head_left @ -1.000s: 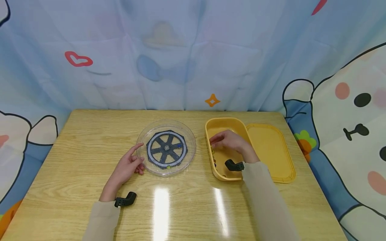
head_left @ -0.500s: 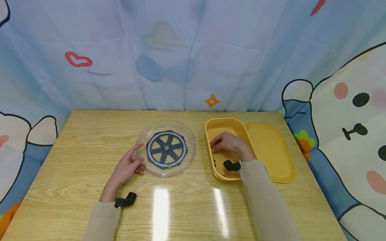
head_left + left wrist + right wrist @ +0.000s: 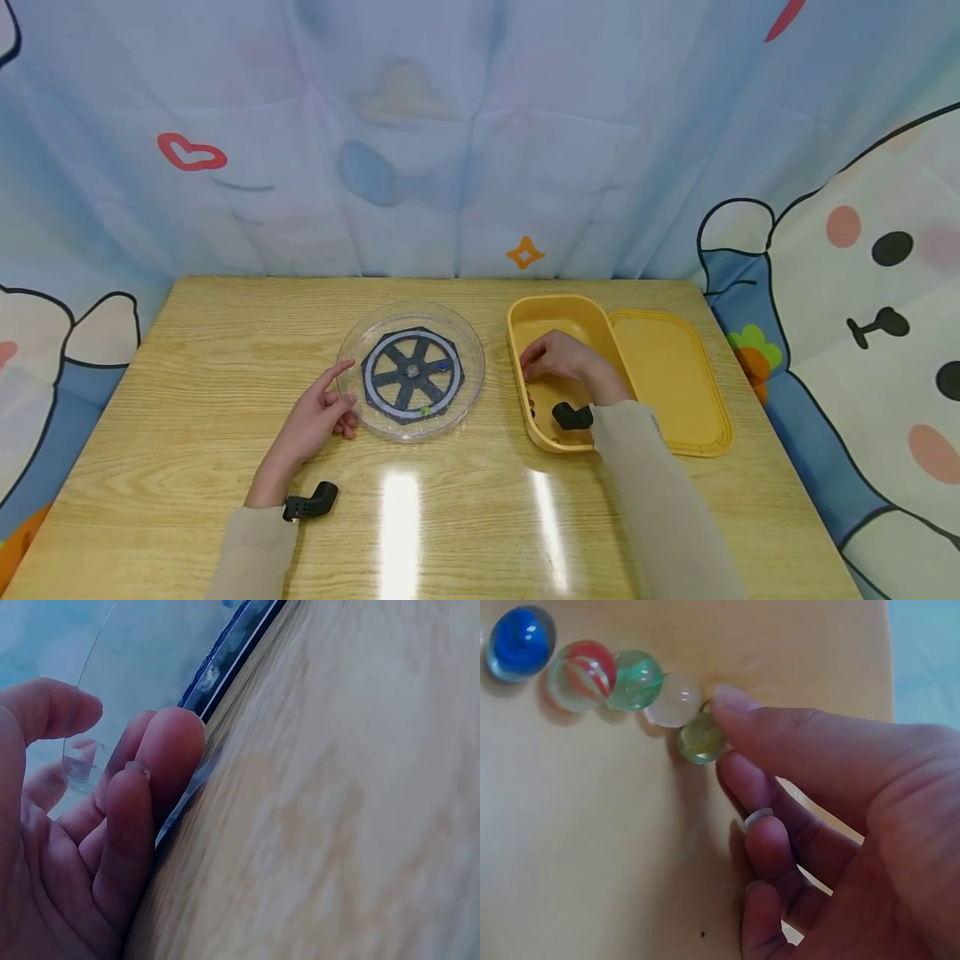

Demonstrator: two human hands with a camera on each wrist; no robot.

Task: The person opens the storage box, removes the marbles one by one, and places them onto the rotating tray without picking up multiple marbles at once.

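A clear round dish (image 3: 471, 404) holds a dark spoked wheel (image 3: 408, 393) with a pale ring. On the wheel lie a blue marble (image 3: 443, 366) and a yellow-green marble (image 3: 426, 411). My left hand (image 3: 309, 423) touches the dish's left rim, index finger and thumb spread apart along it. Inside the yellow box (image 3: 517, 367) is my right hand (image 3: 564, 360). In the right wrist view its thumb and index finger pinch a yellow marble (image 3: 700, 739), low over the box's surface. Beside it are a clear marble (image 3: 676, 701), a green marble (image 3: 636, 681), a red-and-white marble (image 3: 583, 676) and a blue swirled marble (image 3: 521, 643).
The flat yellow lid (image 3: 675, 379) lies against the box's right side. Dish, box and lid stand on a wooden table (image 3: 247, 333), backed by a printed curtain (image 3: 420, 167). Near the box's front end, small marbles (image 3: 532, 407) show along its left wall.
The yellow-green marble in the dish has shifted slightly to the right along the ring. My right hand has moved slightly left and down inside the box. The left hand keeps its place.
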